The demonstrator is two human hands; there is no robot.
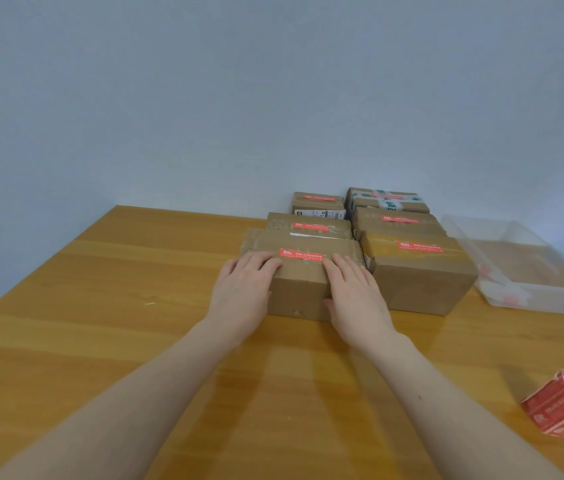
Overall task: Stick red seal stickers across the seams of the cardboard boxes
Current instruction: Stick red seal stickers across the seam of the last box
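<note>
At the table's (pixel 100 323) middle, my left hand (pixel 244 292) and right hand (pixel 356 299) lie flat, fingers straight, on the near box (pixel 299 285), one each side of its red sticker (pixel 301 255). Sticker's long axis runs left-right along the top seam, same as the box. Sticker roll (pixel 562 405) sits well apart at near right.

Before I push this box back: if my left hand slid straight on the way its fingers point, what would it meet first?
Probably the next cardboard box behind, once the left hand passes the red sticker beside its fingertips; depth is unclear.
</note>
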